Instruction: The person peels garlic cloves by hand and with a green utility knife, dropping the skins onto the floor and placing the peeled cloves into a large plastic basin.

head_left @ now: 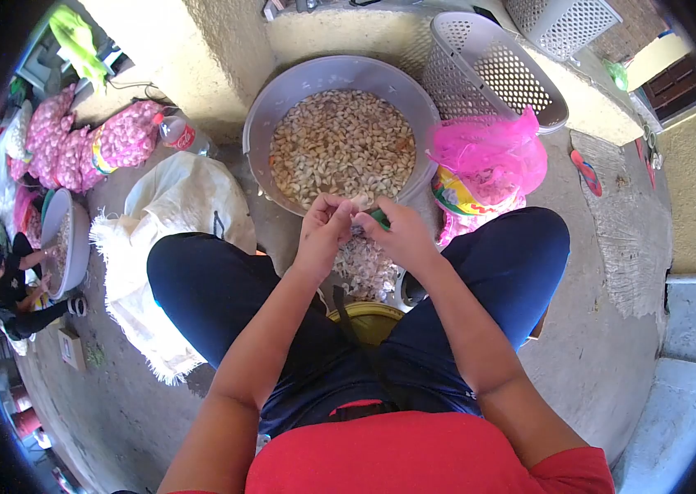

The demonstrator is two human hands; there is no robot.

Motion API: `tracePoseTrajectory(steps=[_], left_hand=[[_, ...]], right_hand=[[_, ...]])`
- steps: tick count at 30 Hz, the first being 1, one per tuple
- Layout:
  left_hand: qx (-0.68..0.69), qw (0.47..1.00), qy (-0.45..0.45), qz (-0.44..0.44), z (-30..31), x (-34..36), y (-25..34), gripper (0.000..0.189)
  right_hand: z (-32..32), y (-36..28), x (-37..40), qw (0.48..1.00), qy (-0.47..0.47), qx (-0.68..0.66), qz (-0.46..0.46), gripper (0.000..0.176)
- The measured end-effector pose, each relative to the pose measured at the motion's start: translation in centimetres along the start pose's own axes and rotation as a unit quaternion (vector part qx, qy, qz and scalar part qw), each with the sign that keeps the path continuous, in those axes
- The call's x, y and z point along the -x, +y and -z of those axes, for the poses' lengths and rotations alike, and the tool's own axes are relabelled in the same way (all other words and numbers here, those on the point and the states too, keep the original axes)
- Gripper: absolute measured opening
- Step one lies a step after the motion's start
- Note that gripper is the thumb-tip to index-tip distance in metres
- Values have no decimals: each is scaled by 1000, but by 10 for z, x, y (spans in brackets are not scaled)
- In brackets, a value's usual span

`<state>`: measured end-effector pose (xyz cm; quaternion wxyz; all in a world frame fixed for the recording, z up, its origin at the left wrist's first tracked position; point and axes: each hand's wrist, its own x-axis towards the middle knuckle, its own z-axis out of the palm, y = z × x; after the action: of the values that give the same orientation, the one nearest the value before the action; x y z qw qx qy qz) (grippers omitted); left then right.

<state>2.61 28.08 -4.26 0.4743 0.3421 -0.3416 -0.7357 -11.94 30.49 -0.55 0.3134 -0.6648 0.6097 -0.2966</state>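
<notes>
My left hand (326, 233) is closed, with its fingertips pinching a pale garlic clove (360, 200) at the near rim of the basin. Close beside it, my right hand (404, 236) is closed around a green-handled knife (380, 217); its blade is too small and covered to make out. Both hands meet above a heap of papery garlic skins (367, 267) between my knees. Just beyond them stands a wide grey basin (256, 148) holding many peeled garlic cloves (344, 140). To its right, a pink plastic bag (492, 156) slumps open.
A perforated grey basket (480, 66) leans behind the pink bag. On the left lie a white woven sack (175, 206), a Coca-Cola bottle (183, 136) and pink net bags of garlic (76, 144). Farther left, another person (14, 280) sits at a basin (72, 247). A yellowish tub (371, 321) sits between my legs.
</notes>
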Motion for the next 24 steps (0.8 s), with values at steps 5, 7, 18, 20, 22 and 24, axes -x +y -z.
tracePoseTrajectory(steps=[5,7,18,20,22,24], left_hand=[[46,999,-20,21,0,-3,3,10],[59,997,-31,38,-2,-2,5,10],[15,994,-73,76,-3,-1,7,8],[2,996,-53,77,-2,-2,5,10],[-9,997,-14,71,-2,-2,1,15],[-76,995,2,66,-5,1,4,16]], right_hand=[[2,3,-2,989,92,-109,-39,29],[1,12,-6,969,102,-207,-85,26],[-2,14,-6,988,89,-89,89,23],[3,7,-2,995,56,-79,14,25],[-5,17,-4,991,86,-102,34,25],[-7,19,-5,988,87,-130,11,25]])
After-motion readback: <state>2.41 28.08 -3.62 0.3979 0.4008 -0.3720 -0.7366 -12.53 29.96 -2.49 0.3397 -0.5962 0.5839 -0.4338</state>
